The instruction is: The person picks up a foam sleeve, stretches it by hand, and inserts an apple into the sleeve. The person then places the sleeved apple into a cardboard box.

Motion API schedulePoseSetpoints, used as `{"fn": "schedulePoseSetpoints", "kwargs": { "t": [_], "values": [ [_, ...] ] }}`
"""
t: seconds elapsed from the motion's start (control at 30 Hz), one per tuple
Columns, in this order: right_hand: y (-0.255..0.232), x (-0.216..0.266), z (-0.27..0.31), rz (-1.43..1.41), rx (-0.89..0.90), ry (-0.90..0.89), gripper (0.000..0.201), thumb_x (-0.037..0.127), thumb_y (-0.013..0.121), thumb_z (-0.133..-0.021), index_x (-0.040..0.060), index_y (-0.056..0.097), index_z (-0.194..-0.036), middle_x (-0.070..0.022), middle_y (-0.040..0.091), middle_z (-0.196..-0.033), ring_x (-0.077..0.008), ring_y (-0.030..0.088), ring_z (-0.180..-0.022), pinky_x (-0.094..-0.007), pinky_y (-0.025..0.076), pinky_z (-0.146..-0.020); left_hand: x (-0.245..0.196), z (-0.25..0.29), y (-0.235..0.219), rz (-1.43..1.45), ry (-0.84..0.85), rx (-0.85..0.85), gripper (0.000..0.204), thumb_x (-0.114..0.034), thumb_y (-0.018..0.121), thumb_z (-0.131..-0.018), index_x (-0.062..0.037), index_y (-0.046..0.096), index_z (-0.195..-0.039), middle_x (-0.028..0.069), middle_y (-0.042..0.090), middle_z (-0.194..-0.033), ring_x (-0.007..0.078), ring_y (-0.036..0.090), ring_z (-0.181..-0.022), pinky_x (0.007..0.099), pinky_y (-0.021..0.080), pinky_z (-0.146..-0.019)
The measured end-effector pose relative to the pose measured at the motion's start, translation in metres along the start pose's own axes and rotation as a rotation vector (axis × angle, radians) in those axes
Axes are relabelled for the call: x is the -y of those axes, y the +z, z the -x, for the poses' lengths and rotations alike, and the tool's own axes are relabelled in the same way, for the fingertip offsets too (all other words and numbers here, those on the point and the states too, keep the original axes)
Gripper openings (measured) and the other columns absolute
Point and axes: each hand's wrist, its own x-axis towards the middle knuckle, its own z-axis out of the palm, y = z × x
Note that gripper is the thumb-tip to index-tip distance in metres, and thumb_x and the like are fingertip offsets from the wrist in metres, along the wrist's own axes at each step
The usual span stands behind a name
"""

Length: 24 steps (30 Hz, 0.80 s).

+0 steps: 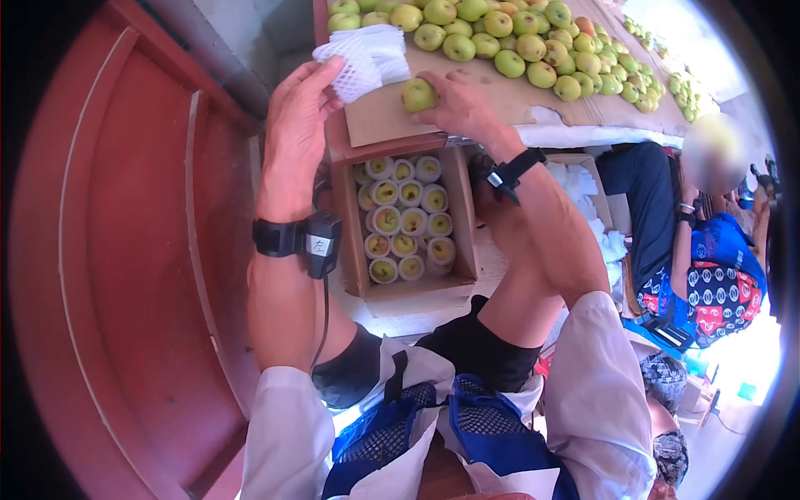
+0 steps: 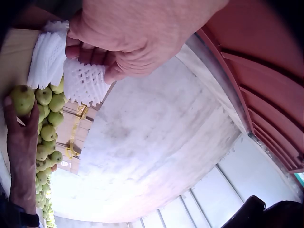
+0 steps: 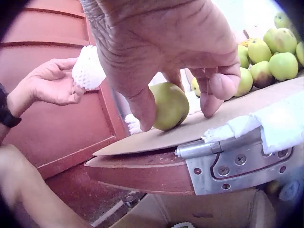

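My left hand (image 1: pixel 293 112) pinches a white foam net sleeve (image 1: pixel 354 82) at the left end of a cardboard-covered table. Behind that sleeve lie more flat white foam nets (image 1: pixel 387 48). In the left wrist view the held net sleeve (image 2: pixel 85 84) hangs from the thumb and fingers. A green apple (image 1: pixel 417 95) sits between the thumb and fingers of my right hand (image 1: pixel 467 107), to the right of the sleeve. Seen from the right wrist, the apple (image 3: pixel 169 107) is low over the cardboard sheet (image 3: pixel 142 141), close to the table's edge.
A large pile of green apples (image 1: pixel 533 46) covers the back of the table. Below its front edge stands a cardboard box (image 1: pixel 467 225) with rows of sleeved apples (image 1: pixel 412 221). A red metal panel (image 1: pixel 142 250) rises at left. Another person (image 1: pixel 708 267) sits at right.
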Motion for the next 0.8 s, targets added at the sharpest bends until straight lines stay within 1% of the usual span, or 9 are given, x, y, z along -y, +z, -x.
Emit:
{"fn": "schedulePoseSetpoints", "kwargs": {
  "t": [0.27, 0.37, 0.47, 0.57, 0.67, 0.7, 0.8],
  "values": [
    [-0.001, 0.003, 0.002, 0.072, -0.011, 0.015, 0.072, 0.043, 0.076, -0.083, 0.019, 0.049, -0.145, -0.0194, 0.06, -0.12, -0.0368, 0.063, -0.112, -0.044, 0.051, -0.097, 0.0, 0.0, 0.002, 0.001, -0.01, -0.018, 0.019, -0.023, 0.07, -0.098, -0.0058, 0.068, -0.106, 0.0007, 0.069, -0.097, 0.0083, 0.061, -0.085, 0.0247, 0.046, -0.076],
    [-0.007, 0.007, 0.003, 0.012, 0.048, 0.067, 0.076, 0.039, 0.078, -0.082, 0.0208, 0.047, -0.148, -0.0196, 0.059, -0.123, -0.0377, 0.062, -0.113, -0.0441, 0.05, -0.096, -0.002, 0.003, 0.004, -0.017, -0.019, -0.029, 0.02, -0.023, 0.07, -0.097, -0.0054, 0.068, -0.107, 0.0015, 0.07, -0.098, 0.0085, 0.061, -0.085, 0.0248, 0.046, -0.076],
    [-0.009, 0.001, 0.003, 0.067, 0.034, 0.01, 0.078, 0.039, 0.078, -0.082, 0.0175, 0.044, -0.149, -0.0208, 0.059, -0.128, -0.0365, 0.064, -0.11, -0.0431, 0.051, -0.095, -0.004, 0.006, 0.005, 0.024, -0.012, 0.013, 0.02, -0.022, 0.069, -0.098, -0.0053, 0.068, -0.108, 0.002, 0.07, -0.1, 0.0093, 0.062, -0.086, 0.0244, 0.046, -0.075],
    [-0.019, -0.002, 0.01, -0.05, -0.088, 0.012, 0.068, 0.036, 0.076, -0.086, 0.0111, 0.051, -0.144, -0.02, 0.064, -0.123, -0.0317, 0.066, -0.106, -0.0395, 0.052, -0.092, -0.002, 0.001, 0.001, 0.032, -0.043, 0.046, 0.024, -0.024, 0.069, -0.097, -0.005, 0.067, -0.112, 0.0024, 0.071, -0.105, 0.011, 0.063, -0.092, 0.0264, 0.047, -0.08],
    [-0.048, 0.019, 0.017, -0.387, -0.183, 0.003, 0.057, 0.037, 0.073, -0.089, 0.0061, 0.059, -0.135, -0.0184, 0.071, -0.114, -0.0298, 0.07, -0.104, -0.0387, 0.053, -0.091, -0.007, 0.004, 0.009, 0.142, -0.089, 0.059, 0.03, -0.023, 0.067, -0.098, -0.004, 0.064, -0.12, 0.0044, 0.069, -0.115, 0.0141, 0.062, -0.103, 0.0305, 0.047, -0.088],
    [-0.051, 0.028, 0.019, -0.531, -0.296, -0.096, 0.043, 0.033, 0.07, -0.092, 0.0035, 0.068, -0.123, -0.0151, 0.075, -0.102, -0.024, 0.071, -0.097, -0.0349, 0.053, -0.088, -0.01, 0.007, 0.012, 0.18, -0.094, 0.067, 0.032, -0.022, 0.066, -0.098, -0.0038, 0.063, -0.123, 0.0051, 0.068, -0.118, 0.0149, 0.061, -0.107, 0.0317, 0.046, -0.091],
    [-0.061, 0.052, 0.026, -0.774, -0.3, -0.245, 0.038, 0.031, 0.069, -0.093, 0.0019, 0.07, -0.117, -0.0129, 0.074, -0.102, -0.0202, 0.069, -0.095, -0.0335, 0.053, -0.087, -0.017, 0.012, 0.019, 0.265, -0.111, 0.102, 0.037, -0.02, 0.063, -0.097, -0.0032, 0.06, -0.13, 0.0069, 0.066, -0.125, 0.0172, 0.058, -0.115, 0.0345, 0.044, -0.097]
  ]
}}
